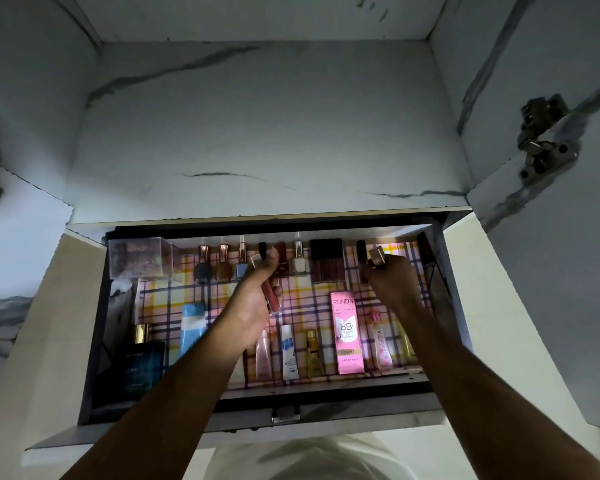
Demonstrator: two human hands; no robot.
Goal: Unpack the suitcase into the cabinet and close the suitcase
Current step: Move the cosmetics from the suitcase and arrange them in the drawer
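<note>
An open drawer (94, 341) lined with a plaid sheet (312, 299) is seen below the marble-patterned cabinet (257, 133), whose two doors stand open, a metal hinge (541, 140) being visible on the right one. The suitcase is not in view. The left hand (253, 303) is held over the middle of the drawer, and its grip is closed round a slim lip gloss tube (269, 289) with a pale cap at the far end. The right hand (390, 278) is held over the far right part of the drawer, and its grip is pinched on a small rose-gold capped item (377, 258); what that item is cannot be told. Along the far edge a clear plastic box (139, 258), a row of nail polish bottles (222, 265) and a dark set of lip tubes (327, 261) are laid. Nearer the front a blue perfume bottle (142, 365) with a gold cap, a light blue tube (191, 327), a white tube (289, 355), a small yellow tube (313, 355) and a pink Pond's BB cream carton (347, 334) are laid side by side, with a pink-and-white tube (381, 341) just beside the carton. A metal latch (285, 414) is fitted to the drawer front.
</note>
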